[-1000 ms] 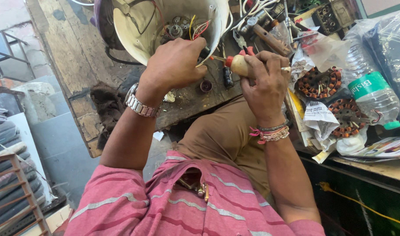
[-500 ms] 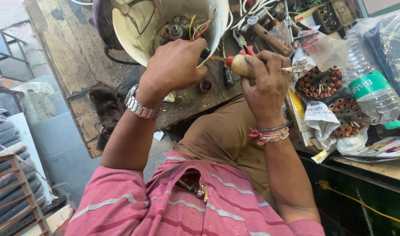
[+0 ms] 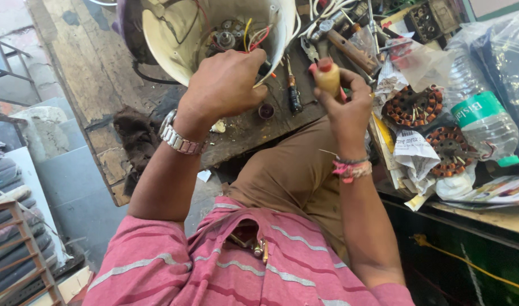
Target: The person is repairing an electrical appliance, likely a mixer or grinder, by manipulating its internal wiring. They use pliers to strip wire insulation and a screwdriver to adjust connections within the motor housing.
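Note:
My left hand (image 3: pixel 222 85), with a metal watch on its wrist, curls over the near rim of a white round appliance housing (image 3: pixel 163 39). Its fingertips lie by the red and yellow wires (image 3: pixel 251 37) inside the housing. What the fingers pinch is hidden. My right hand (image 3: pixel 344 107), which wears a pink thread wristband, holds a tool with a yellowish handle and a red end (image 3: pixel 327 76). The tool stands upright, a little to the right of the housing.
The housing rests on a worn wooden bench (image 3: pixel 95 73), along with a dark screwdriver (image 3: pixel 293 96), a hammer (image 3: pixel 350 48) and loose cables. Two copper-wound motor stators (image 3: pixel 412 107), crumpled paper and a plastic water bottle (image 3: pixel 480 119) lie at the right. A dark rag (image 3: pixel 134 136) hangs at the bench edge.
My right hand has turned the yellowish tool from pointing sideways at the housing to standing upright. My left hand stays on the rim.

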